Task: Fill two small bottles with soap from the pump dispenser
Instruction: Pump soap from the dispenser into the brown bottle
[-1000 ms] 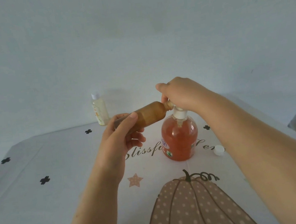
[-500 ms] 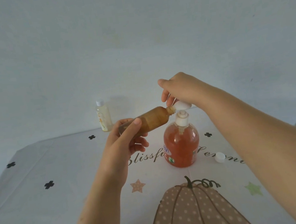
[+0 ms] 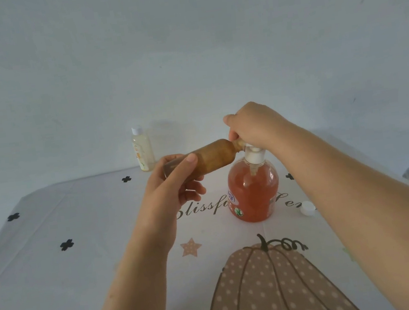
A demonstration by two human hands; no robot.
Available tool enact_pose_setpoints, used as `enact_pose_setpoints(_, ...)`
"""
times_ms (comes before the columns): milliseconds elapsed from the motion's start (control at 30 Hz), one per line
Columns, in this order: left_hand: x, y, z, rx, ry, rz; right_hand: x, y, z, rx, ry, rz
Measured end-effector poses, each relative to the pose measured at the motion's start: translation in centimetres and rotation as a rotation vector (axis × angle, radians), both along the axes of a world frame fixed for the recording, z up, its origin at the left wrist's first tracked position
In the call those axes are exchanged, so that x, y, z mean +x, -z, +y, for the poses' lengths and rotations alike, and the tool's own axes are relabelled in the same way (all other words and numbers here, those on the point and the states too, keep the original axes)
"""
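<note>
A pump dispenser [image 3: 253, 190] full of orange soap stands mid-table. My right hand [image 3: 254, 126] covers its white pump head, fingers curled over it, and presses it down. My left hand [image 3: 174, 187] grips a small brownish bottle [image 3: 211, 159] by its base. The bottle lies nearly sideways with its open neck against the pump spout. A second small bottle [image 3: 142, 151], pale yellow with a white cap, stands upright at the table's far edge.
A small white cap [image 3: 307, 208] lies on the tablecloth [image 3: 58, 278] to the right of the dispenser. The cloth has a pumpkin print [image 3: 273, 289] near me. A plain wall rises just behind the table's far edge.
My right hand has come down on the pump head, which was raised half a second ago. The brownish bottle stays at the spout.
</note>
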State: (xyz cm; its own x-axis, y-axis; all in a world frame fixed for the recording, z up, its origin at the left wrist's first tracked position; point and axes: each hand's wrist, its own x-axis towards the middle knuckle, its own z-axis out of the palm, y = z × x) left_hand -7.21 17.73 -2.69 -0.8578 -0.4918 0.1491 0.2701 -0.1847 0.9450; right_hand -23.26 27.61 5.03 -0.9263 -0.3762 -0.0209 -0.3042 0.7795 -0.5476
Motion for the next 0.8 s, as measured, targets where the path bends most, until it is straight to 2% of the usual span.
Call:
enact_pose_setpoints(167, 0.0, 0.0, 0.2, 0.006, -0.003, -0.007, 0.0, 0.3, -0.2, 0.004, 0.014, -0.004)
enact_pose_setpoints(467, 0.1, -0.4, 0.3, -0.012, 0.003, 0.030, -0.1, -1.1, 0.3, 0.023, -0.030, 0.098)
enact_pose_setpoints(800, 0.3, -0.4, 0.3, -0.019, -0.005, 0.024, 0.0, -0.7, 0.2, -0.043, -0.016, 0.042)
